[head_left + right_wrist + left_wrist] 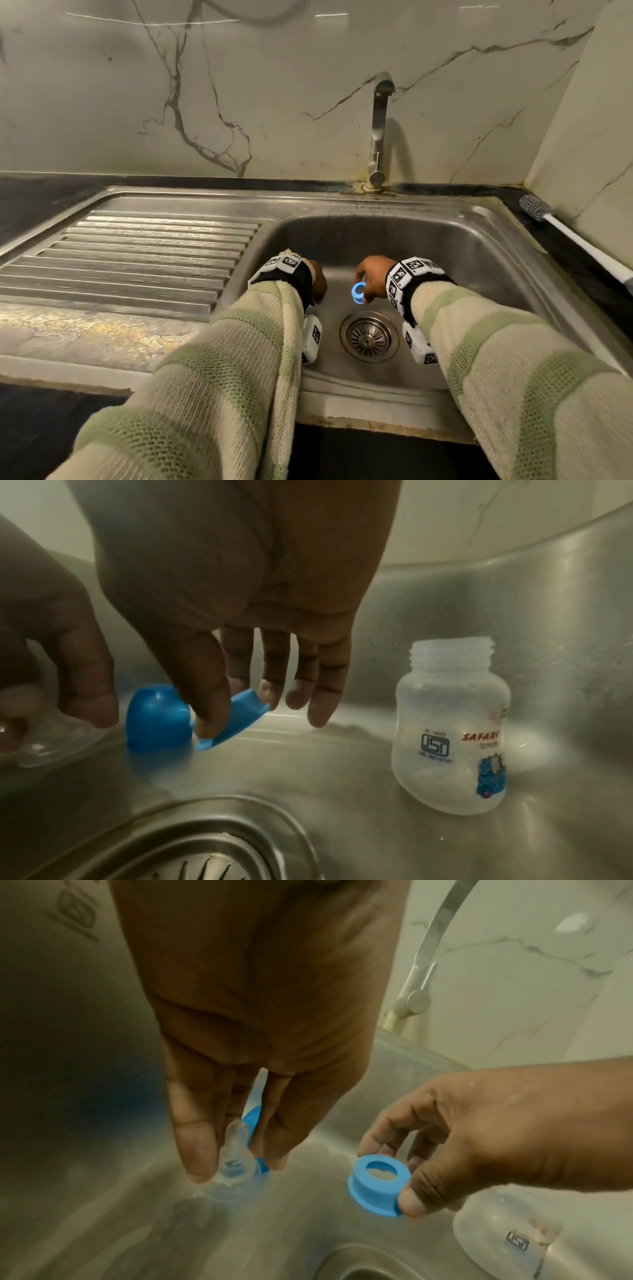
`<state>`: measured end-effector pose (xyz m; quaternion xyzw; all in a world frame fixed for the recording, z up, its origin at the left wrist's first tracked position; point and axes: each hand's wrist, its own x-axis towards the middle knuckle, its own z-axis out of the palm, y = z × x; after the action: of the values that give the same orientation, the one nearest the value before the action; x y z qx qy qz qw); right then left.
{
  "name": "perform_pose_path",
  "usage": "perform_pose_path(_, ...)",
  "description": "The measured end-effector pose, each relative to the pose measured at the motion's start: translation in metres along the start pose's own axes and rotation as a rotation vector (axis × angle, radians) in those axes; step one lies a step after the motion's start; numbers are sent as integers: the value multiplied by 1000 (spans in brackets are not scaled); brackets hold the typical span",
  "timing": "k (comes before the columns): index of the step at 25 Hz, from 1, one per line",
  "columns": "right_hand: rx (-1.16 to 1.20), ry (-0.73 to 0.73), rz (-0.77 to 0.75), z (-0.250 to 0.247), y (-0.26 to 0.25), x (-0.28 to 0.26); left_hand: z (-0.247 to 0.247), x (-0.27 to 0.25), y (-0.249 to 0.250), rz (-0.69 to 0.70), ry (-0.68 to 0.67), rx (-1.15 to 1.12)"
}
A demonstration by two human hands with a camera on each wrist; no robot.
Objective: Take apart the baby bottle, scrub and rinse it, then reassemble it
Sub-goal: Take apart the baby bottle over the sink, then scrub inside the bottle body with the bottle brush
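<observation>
Both hands are down in the steel sink [479, 219]. My left hand [236, 1169] pinches the clear silicone nipple [236, 1137], whose base touches the sink floor. Just behind it lies the blue cap [157, 718]. My right hand [240, 710] pinches the blue collar ring [246, 721] between thumb and fingers, slightly above the floor; the ring [358, 292] also shows in the head view. The clear bottle body [452, 729], open and without its top, stands at the right of the basin. In the head view the left hand [317, 277] is mostly hidden behind its wrist.
The drain strainer [369, 336] lies just in front of the hands. A faucet [378, 130] rises behind the basin, with no water running. A bottle brush [561, 229] lies on the dark counter at the right. The ribbed drainboard [137, 253] is on the left.
</observation>
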<state>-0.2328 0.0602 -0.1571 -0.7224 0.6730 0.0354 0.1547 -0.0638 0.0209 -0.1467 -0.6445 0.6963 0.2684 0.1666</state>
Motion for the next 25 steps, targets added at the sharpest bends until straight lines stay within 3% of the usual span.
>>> perform_pose_path(7,-55,43,27,13,10,29,10,29,0,30,-70,83)
perform_pose_path(11,-76,38,42,19,7,35,-10,-8,5,36,135,89)
perform_pose_path(14,-40,34,29,17,6,34,-17,-6,4,63,291,99)
perform_pose_path(18,-48,88,7,-6,9,18,-20,-8,-1,40,345,65)
perform_pose_path(25,271,449,14,-73,24,-47,-45,-57,21,206,548,-5)
